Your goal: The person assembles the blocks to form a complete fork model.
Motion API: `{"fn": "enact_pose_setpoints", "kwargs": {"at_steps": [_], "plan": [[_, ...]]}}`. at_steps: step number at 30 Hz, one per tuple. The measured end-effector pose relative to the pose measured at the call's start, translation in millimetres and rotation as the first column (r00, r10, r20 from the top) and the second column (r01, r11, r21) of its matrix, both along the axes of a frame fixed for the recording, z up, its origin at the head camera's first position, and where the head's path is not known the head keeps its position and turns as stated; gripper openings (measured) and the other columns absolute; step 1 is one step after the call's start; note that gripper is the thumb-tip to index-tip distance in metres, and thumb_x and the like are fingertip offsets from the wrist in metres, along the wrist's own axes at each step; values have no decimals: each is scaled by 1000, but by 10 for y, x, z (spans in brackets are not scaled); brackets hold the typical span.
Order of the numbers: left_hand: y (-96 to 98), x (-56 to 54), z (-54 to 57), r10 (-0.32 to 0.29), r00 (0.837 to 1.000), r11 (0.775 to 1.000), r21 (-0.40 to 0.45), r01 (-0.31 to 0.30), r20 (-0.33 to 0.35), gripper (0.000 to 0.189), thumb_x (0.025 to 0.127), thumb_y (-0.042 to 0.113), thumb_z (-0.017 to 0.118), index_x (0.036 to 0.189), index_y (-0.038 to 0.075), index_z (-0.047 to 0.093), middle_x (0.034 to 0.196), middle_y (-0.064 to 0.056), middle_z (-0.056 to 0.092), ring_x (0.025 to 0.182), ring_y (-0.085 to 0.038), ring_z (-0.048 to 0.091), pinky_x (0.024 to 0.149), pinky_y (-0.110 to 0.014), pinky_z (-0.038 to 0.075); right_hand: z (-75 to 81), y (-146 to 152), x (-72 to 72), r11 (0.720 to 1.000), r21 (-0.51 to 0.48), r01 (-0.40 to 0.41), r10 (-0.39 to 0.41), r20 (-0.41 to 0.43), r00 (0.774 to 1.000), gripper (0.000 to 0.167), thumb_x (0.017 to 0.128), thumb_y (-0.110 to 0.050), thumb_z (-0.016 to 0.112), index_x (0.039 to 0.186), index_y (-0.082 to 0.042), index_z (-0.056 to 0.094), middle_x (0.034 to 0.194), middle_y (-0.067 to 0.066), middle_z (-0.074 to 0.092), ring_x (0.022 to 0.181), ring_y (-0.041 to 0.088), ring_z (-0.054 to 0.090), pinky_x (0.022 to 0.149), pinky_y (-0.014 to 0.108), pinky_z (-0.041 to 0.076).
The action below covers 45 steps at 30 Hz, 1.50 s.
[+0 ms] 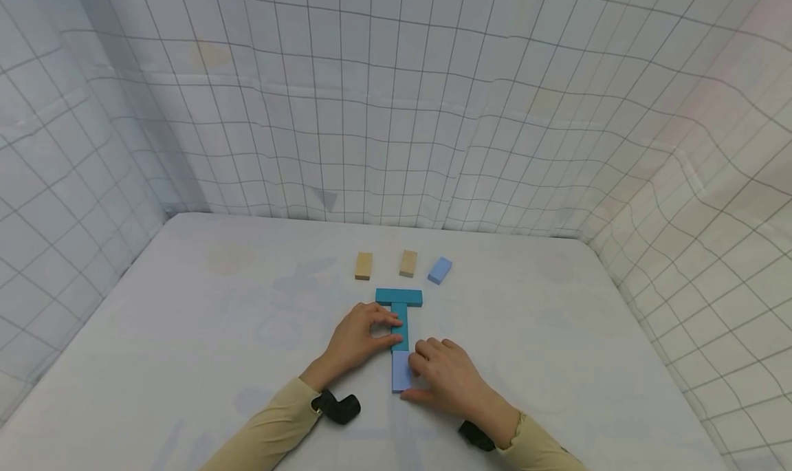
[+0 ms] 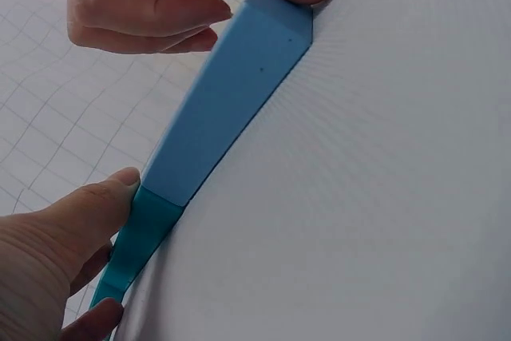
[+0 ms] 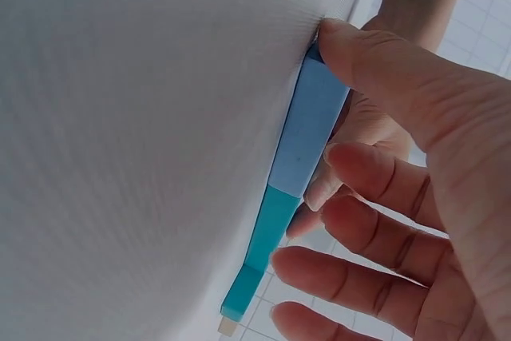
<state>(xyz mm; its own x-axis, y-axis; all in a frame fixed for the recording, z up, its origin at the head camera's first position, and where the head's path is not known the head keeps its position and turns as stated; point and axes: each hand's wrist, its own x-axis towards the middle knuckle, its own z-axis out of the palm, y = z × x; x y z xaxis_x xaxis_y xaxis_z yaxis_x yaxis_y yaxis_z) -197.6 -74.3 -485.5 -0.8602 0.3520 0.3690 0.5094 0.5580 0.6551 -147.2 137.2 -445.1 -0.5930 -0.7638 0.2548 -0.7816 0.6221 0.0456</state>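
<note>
On the pale worktop point(image 1: 557, 333), left hand point(image 1: 359, 333) and right hand point(image 1: 448, 378), fingers loosely bent, seemingly aligned teal block point(image 3: 270, 217) with blue block point(image 1: 401, 369), requiring gentle pressure.

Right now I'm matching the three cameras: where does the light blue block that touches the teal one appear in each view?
Head: the light blue block is just right of centre, in the lower half.
Left wrist: upper middle, slanting down to the left.
Right wrist: upper half, right of centre, also slanting down to the left.
Shared landmark: the teal block meeting its end.
</note>
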Motion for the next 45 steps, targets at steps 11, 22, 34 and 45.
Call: {"fn": "enact_pose_setpoints", "kwargs": {"at_steps": [11,22,34,45], "plan": [[-2,-1,-39,-28,996,997,-75,22,-84,21,81,33,76,99,21,75,109,8,61,97,-12,52,80,-32,46,-7,-8,5,1000,22,17,-17,13,1000,45,73,-57,74,62,-22,48,61,-13,37,55,5,41,52,22,30],[9,-4,-12,-127,979,990,-75,116,-158,13,82,23,76,94,17,75,106,7,62,105,-11,51,91,-30,42,-20,-2,0,1000,4,26,-27,45,999,47,74,-56,74,60,-22,46,58,-14,34,51,3,38,51,22,31],[20,28,42,-169,972,984,-89,155,-167,13,86,19,73,97,15,76,103,7,67,105,-11,55,92,-29,43,-38,7,-13,1000,5,26,-26,34,999,47,73,-57,74,59,-22,45,56,-15,34,50,2,36,50,21,31],[18,38,28,-182,977,982,-70,174,-112,16,84,26,75,97,18,74,107,7,63,108,-11,49,94,-31,41,-38,11,-9,1000,3,15,-15,29,999,47,74,-57,73,58,-23,44,55,-15,33,49,1,34,50,21,31]]}}
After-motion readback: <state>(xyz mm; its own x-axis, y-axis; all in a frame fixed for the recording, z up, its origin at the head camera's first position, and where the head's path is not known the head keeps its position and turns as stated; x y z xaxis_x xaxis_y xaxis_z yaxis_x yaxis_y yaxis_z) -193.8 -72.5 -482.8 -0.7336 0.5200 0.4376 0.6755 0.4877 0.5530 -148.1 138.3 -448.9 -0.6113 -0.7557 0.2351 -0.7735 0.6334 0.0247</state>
